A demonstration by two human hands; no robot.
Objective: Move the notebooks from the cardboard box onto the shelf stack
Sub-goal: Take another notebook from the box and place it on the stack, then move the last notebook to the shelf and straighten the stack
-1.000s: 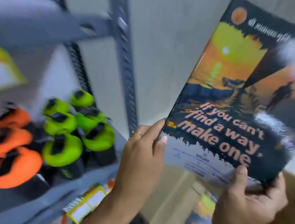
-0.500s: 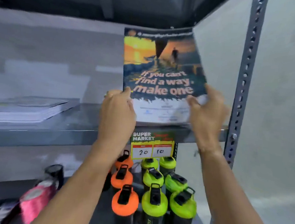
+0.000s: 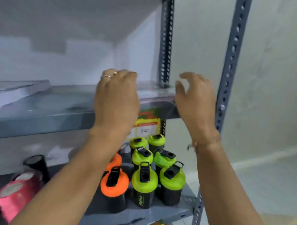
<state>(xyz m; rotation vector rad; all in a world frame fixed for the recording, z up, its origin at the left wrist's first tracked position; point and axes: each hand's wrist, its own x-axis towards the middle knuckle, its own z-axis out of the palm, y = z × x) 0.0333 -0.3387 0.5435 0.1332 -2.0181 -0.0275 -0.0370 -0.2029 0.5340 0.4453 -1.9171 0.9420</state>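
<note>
Both hands, left hand and right hand, hover spread and empty over the notebook at the shelf lip, so a brush of the wrist could tip it off.

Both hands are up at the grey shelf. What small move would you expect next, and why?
Probably drawing both hands back and down toward the box for another notebook. The left hand and right hand are open, and the flat glossy notebook seems to lie on the grey metal shelf between them, though it is blurred.
</note>
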